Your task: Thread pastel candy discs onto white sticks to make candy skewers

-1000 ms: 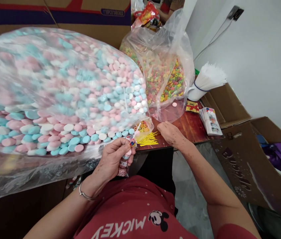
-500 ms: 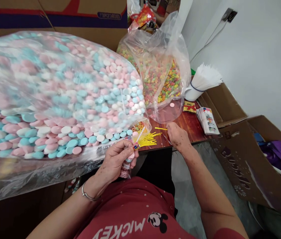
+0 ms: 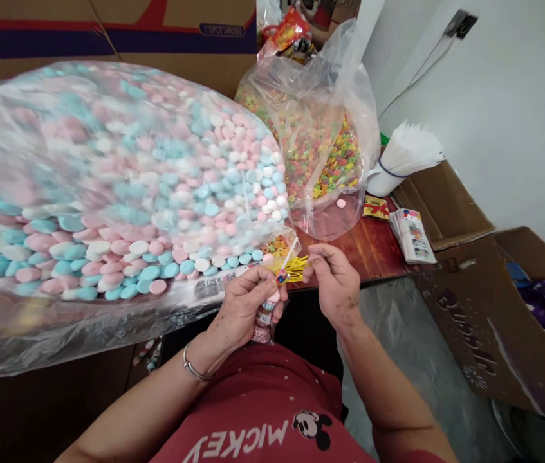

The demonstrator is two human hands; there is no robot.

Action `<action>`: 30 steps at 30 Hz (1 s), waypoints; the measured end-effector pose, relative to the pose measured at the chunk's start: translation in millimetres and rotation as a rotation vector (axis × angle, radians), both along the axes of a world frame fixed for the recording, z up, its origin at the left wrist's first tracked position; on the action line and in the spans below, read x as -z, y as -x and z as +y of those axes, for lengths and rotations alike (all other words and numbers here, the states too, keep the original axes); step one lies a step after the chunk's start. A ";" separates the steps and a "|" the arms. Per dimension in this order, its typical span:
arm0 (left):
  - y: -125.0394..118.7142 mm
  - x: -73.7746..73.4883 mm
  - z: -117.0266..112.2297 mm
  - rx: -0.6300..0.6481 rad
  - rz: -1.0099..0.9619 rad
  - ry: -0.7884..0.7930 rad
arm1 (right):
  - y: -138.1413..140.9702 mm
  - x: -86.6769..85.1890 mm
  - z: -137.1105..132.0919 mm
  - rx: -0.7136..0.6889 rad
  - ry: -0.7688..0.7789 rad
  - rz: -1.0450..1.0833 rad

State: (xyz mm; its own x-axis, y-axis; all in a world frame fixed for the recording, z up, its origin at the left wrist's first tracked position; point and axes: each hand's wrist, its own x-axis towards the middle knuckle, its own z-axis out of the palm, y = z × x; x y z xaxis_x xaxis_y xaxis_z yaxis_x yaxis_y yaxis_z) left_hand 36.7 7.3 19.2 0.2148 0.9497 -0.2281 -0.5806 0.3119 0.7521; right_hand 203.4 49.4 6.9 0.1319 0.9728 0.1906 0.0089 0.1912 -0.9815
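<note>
Landmark: huge soft clear plastic bag (image 3: 122, 186) stuffed with smooth round pink, blue and white disc sweets, lying on the dark red wooden table (image 3: 369, 247). Just right of it is a smaller crinkled clear bag (image 3: 323, 148) of multicoloured ring sweets, mouth open. At the big bag's near right corner, left hand (image 3: 246, 308) is curled tight round a small clear packet of pink sweets (image 3: 263, 318); right hand (image 3: 332, 283) is just beside, thumb and forefinger pinching what looks like a thin yellow wire tie (image 3: 313, 260), with a loose pile of flat yellow ties (image 3: 294, 265) on the table there.
</note>
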 end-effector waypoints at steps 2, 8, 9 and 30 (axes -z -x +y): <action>-1.4 3.5 -3.6 -0.013 0.016 -0.015 | 3.4 2.9 5.5 0.162 -0.015 0.148; -7.2 10.8 -3.1 0.017 0.055 -0.009 | 28.3 9.5 -3.2 0.157 0.036 0.191; -7.6 10.1 -1.2 -0.008 0.049 0.004 | 32.9 10.9 -8.3 0.112 0.057 0.181; -1.1 3.8 4.6 -0.112 0.092 0.034 | 29.5 1.1 -23.4 -0.243 -0.001 -0.199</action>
State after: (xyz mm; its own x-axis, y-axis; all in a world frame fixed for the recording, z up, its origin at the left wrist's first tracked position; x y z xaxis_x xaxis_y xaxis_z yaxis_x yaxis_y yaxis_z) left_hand 37.7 12.0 15.4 0.0844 0.9580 -0.2740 -0.5424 0.2748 0.7939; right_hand 173.9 26.1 5.9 -0.1439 0.9712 0.1900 0.1546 0.2117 -0.9650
